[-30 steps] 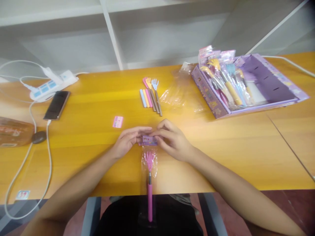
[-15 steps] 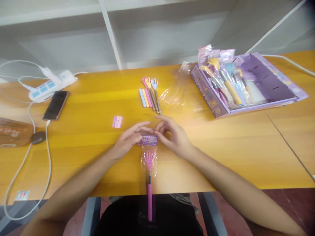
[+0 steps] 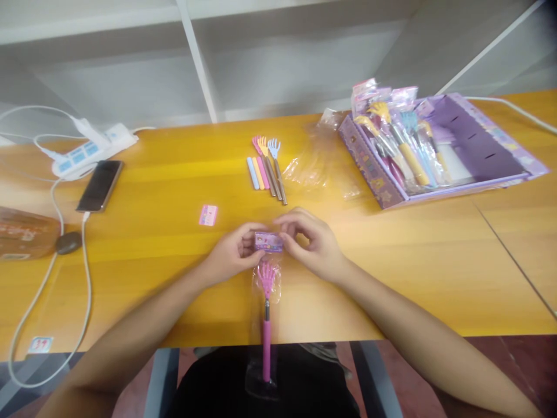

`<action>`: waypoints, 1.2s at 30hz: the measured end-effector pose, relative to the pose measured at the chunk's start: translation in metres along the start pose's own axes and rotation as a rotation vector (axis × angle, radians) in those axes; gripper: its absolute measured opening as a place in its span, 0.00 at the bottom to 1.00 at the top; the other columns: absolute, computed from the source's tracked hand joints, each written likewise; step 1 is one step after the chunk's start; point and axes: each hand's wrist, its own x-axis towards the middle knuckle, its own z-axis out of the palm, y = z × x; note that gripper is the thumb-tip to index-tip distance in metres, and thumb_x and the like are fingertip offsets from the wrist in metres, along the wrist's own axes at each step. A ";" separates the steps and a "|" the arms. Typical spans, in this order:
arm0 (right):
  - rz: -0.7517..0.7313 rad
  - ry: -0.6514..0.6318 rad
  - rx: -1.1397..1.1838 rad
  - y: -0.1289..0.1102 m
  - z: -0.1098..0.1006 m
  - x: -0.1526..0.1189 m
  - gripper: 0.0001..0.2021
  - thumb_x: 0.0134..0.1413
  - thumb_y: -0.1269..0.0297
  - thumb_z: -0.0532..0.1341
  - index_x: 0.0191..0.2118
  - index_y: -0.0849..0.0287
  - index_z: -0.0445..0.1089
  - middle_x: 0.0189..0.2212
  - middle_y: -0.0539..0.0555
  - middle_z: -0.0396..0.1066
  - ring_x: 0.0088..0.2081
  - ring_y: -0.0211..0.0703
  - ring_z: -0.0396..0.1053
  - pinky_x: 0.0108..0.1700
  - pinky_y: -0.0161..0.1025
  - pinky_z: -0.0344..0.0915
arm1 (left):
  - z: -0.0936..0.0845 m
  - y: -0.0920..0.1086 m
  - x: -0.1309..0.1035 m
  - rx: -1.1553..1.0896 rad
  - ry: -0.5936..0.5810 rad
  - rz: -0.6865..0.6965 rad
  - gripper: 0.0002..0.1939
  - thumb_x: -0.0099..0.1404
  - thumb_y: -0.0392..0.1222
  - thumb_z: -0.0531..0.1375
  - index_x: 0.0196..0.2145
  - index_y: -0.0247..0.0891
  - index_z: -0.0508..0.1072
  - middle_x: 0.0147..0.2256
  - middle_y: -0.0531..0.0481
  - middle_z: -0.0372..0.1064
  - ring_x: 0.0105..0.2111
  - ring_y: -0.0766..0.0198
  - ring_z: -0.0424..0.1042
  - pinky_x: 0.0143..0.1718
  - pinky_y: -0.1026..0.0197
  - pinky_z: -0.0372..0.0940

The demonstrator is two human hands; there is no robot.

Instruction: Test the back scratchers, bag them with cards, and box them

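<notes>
My left hand (image 3: 238,248) pinches the left end of a small purple card (image 3: 268,242). The thumb and fingertips of my right hand (image 3: 314,241) close on the card's right end. Below the card hangs a clear bag holding a pink back scratcher (image 3: 267,337), its claw upwards and its handle past the table's front edge. Beyond my hands lie several metal rods with claw heads, one of them blue (image 3: 274,148), beside loose handles in blue, yellow and pink (image 3: 263,173). A small pink card (image 3: 208,215) lies left of them.
A purple box (image 3: 491,139) with bagged back scratchers stands at the back right, clear plastic bags (image 3: 311,168) beside it. On the left are a power strip (image 3: 93,152), a phone (image 3: 100,186), white cables, and an orange translucent container (image 3: 26,233).
Both hands have shifted slightly, and my left thumb has come down onto the card's lower left side. The card and the bag have moved a little right and up.
</notes>
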 end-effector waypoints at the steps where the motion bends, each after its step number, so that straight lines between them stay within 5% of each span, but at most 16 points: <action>1: -0.020 -0.024 -0.036 0.000 -0.001 0.000 0.09 0.71 0.67 0.64 0.53 0.53 0.76 0.38 0.52 0.71 0.33 0.39 0.70 0.35 0.39 0.71 | 0.000 0.000 0.000 0.008 0.002 0.001 0.21 0.70 0.36 0.68 0.58 0.39 0.72 0.51 0.41 0.78 0.50 0.57 0.80 0.54 0.55 0.73; 11: -0.111 -0.104 -0.164 0.003 0.000 0.000 0.07 0.70 0.69 0.64 0.48 0.52 0.78 0.41 0.53 0.65 0.35 0.41 0.67 0.33 0.39 0.70 | -0.002 -0.004 0.000 0.032 -0.007 0.032 0.20 0.70 0.38 0.69 0.57 0.39 0.73 0.49 0.42 0.78 0.49 0.58 0.80 0.53 0.56 0.73; 19: -0.163 -0.131 -0.213 0.003 0.001 -0.002 0.04 0.70 0.68 0.64 0.47 0.53 0.75 0.44 0.56 0.64 0.42 0.47 0.70 0.41 0.46 0.73 | -0.002 -0.001 0.000 0.016 -0.019 0.026 0.18 0.71 0.38 0.68 0.56 0.39 0.73 0.50 0.42 0.77 0.48 0.59 0.78 0.51 0.59 0.71; 24: -0.070 -0.089 -0.223 0.009 0.006 -0.004 0.07 0.67 0.65 0.68 0.46 0.54 0.71 0.44 0.55 0.68 0.40 0.44 0.70 0.37 0.40 0.70 | -0.005 -0.003 0.001 0.029 0.030 0.063 0.15 0.71 0.42 0.70 0.52 0.38 0.75 0.47 0.43 0.77 0.47 0.59 0.78 0.50 0.59 0.72; 29: 0.113 -0.139 -0.064 0.011 0.011 -0.007 0.18 0.68 0.65 0.67 0.59 0.55 0.66 0.33 0.46 0.70 0.30 0.36 0.68 0.32 0.35 0.65 | -0.004 -0.004 0.000 0.020 0.077 0.030 0.15 0.68 0.43 0.72 0.48 0.38 0.75 0.43 0.45 0.77 0.42 0.60 0.78 0.45 0.59 0.74; 36: 0.168 -0.198 0.112 0.007 0.012 -0.006 0.21 0.70 0.68 0.63 0.64 0.56 0.63 0.35 0.47 0.70 0.32 0.36 0.70 0.36 0.36 0.68 | 0.000 0.003 -0.001 0.013 0.080 -0.006 0.14 0.70 0.43 0.70 0.49 0.38 0.73 0.40 0.48 0.76 0.33 0.64 0.79 0.38 0.61 0.75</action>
